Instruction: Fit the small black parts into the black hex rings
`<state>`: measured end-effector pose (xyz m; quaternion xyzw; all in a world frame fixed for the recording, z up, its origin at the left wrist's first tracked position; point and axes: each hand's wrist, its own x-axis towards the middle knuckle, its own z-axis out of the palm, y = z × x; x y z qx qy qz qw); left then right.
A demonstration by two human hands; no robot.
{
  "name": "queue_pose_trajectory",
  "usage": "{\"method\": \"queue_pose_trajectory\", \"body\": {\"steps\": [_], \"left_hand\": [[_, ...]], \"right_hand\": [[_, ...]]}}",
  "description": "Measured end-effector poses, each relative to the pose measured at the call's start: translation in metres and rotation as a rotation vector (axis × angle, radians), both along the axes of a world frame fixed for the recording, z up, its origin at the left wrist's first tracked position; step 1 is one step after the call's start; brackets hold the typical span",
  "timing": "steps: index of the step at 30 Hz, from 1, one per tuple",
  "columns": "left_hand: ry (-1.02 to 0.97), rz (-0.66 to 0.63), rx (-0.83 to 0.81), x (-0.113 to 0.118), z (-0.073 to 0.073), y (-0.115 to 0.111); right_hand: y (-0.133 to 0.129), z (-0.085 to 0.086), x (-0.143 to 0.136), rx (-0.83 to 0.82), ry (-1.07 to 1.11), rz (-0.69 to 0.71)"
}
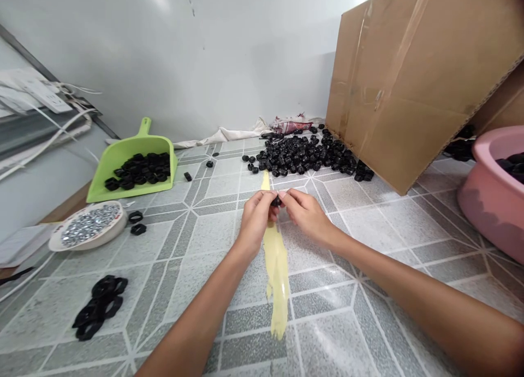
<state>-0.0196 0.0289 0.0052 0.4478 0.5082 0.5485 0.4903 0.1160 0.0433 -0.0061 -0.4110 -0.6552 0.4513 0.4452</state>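
My left hand [258,216] and my right hand [303,210] meet at the centre, above a yellow strip [277,279] on the tiled surface. Between their fingertips is a small black part [276,201], mostly covered by the fingers. The left fingers are closed round it, and the right thumb and forefinger pinch at its right side. Beyond the hands lies a pile of black parts [298,153]. Whether the held part has anything in it cannot be made out.
A green dustpan [158,144] of black parts and a white bowl [92,243] of small silvery pieces stand left. Loose black rings [100,309] lie front left. A cardboard box [397,88] and pink tub [487,202] are at right. A white wall [184,66] rises behind.
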Motion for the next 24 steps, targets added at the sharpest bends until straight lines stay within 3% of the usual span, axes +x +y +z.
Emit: {"method": "queue_pose_trajectory", "body": {"steps": [7, 24], "left_hand": [[0.000, -0.015, -0.008, 0.0008, 0.0016, -0.0001], [0.022, -0.047, 0.039, 0.0004, 0.0024, -0.0006]], "right_hand": [[-0.0034, 0.0035, 0.0001, 0.052, -0.001, -0.057], [-0.0037, 0.0031, 0.0008, 0.088, -0.076, -0.012]]}}
